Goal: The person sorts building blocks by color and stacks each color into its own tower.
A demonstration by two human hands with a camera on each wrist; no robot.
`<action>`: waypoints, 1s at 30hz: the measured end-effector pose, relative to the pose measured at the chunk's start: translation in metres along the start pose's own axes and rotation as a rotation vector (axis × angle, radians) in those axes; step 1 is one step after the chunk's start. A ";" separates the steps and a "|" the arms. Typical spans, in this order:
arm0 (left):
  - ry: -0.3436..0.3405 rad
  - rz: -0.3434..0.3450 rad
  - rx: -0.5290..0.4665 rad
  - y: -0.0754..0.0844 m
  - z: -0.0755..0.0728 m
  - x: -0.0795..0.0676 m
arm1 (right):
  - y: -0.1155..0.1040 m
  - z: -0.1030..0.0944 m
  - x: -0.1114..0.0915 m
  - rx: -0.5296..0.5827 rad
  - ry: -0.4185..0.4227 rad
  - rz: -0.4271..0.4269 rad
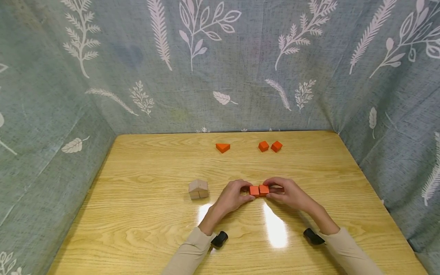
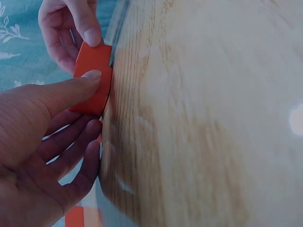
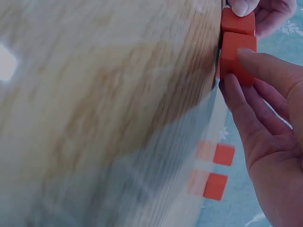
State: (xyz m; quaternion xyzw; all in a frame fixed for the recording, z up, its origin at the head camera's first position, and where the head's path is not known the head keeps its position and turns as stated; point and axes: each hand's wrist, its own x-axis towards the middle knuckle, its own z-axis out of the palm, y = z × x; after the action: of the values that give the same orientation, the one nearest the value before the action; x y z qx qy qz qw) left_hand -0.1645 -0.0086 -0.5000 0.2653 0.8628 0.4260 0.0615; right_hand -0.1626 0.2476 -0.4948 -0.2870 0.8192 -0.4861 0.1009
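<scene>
Two orange cubes sit side by side on the wooden table, their faces meeting. My left hand (image 1: 231,196) pinches the left cube (image 1: 254,191) between thumb and fingers. From the other side, my right hand (image 1: 290,194) pinches the right cube (image 1: 264,190). In the left wrist view the left thumb lies across the near cube (image 2: 97,101), while the far cube (image 2: 90,56) is under the right hand's thumb. Seen from the right wrist, the right thumb presses on the near cube (image 3: 231,46), with the other cube (image 3: 236,23) directly behind it.
A small house of plain wooden blocks (image 1: 198,190) stands left of my left hand. Toward the table's back edge lie an orange triangular block (image 1: 222,148) and two orange cubes, one left (image 1: 263,146), one right (image 1: 276,146). Patterned cloth (image 1: 220,76) hangs behind the table (image 1: 144,229).
</scene>
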 end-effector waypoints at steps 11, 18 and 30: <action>0.019 0.035 0.007 -0.001 0.002 0.001 | 0.001 0.002 0.001 0.005 -0.027 0.025; 0.025 0.042 0.005 -0.003 0.001 0.000 | 0.001 -0.001 0.004 -0.013 -0.048 0.013; 0.007 0.026 0.004 -0.001 -0.001 0.000 | 0.005 -0.019 0.031 -0.188 0.204 -0.022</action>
State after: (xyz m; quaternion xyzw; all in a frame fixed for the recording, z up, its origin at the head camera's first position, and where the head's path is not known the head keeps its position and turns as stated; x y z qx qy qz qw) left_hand -0.1650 -0.0093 -0.5002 0.2750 0.8605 0.4257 0.0526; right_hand -0.1982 0.2457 -0.4865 -0.2534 0.8640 -0.4348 -0.0155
